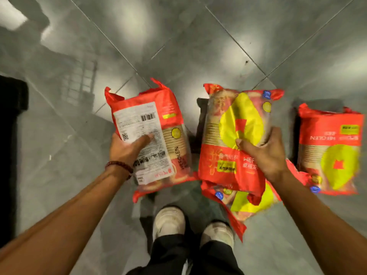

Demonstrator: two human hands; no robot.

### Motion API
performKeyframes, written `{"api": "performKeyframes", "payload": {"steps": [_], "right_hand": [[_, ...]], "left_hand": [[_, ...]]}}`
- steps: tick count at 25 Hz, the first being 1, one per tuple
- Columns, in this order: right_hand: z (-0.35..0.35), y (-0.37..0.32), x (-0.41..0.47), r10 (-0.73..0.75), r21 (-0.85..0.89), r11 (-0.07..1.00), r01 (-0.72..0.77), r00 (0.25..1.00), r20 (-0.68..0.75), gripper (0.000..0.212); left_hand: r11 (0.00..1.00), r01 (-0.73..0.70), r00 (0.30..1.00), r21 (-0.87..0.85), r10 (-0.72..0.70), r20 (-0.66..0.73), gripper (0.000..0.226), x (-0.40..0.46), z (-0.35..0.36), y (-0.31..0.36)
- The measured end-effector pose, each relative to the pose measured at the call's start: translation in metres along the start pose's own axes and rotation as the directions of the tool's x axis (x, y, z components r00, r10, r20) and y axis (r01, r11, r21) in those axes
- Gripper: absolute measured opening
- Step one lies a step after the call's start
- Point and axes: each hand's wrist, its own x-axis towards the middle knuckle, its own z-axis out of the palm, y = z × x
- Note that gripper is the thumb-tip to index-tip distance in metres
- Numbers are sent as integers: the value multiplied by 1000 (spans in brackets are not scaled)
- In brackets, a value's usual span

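Gripping label-side pack (151, 120), left hand (127, 149), yellow-front pack (238, 118), right hand (264, 155)

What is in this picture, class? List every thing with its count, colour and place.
left-held pack: one, red with white label, raised left of centre
right-held pack: one, red and yellow, raised at centre
floor packs: two, red and yellow, one below the right-held pack, one far right
floor: grey tiles, throughout
black object: one, left edge
shoes: two, white, bottom centre
trousers: black, bottom edge
bracelet: one, dark red beads, left wrist
left hand: grips left-held pack
right hand: grips right-held pack
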Motion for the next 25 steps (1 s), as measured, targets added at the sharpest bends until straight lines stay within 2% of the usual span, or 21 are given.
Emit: {"api": "performKeyframes", "payload": {"steps": [3,6,10,12,16,18,21,25], "right_hand": [[-31,-49,-67,-40,101,994,31,996,80,55],[-81,-118,-131,-96,228,971,71,990,100,47],[-172,-207,-217,-139,330,937,112,988,61,56],[-225,-244,-271,-150,357,923,144,989,-11,61],[-327,-292,-375,-163,358,903,238,960,-229,62],[-374,-304,-418,-119,391,887,246,940,-321,68],[-447,-295,-476,-57,406,871,277,878,-476,83],[-541,-259,-544,36,433,841,325,764,-644,78]], "left_hand": [[998,-11,991,66,2,134,34,-46,-42,78],[997,-35,972,62,20,233,35,-104,-72,164],[990,-134,928,39,112,357,42,-188,-94,284],[983,-180,888,38,146,435,44,-236,-97,346],[946,-322,750,23,241,616,44,-334,-78,449],[926,-378,666,8,266,697,45,-378,-59,490],[890,-455,530,-1,272,803,57,-452,-14,544],[832,-554,334,-30,255,907,37,-557,67,582]]}}
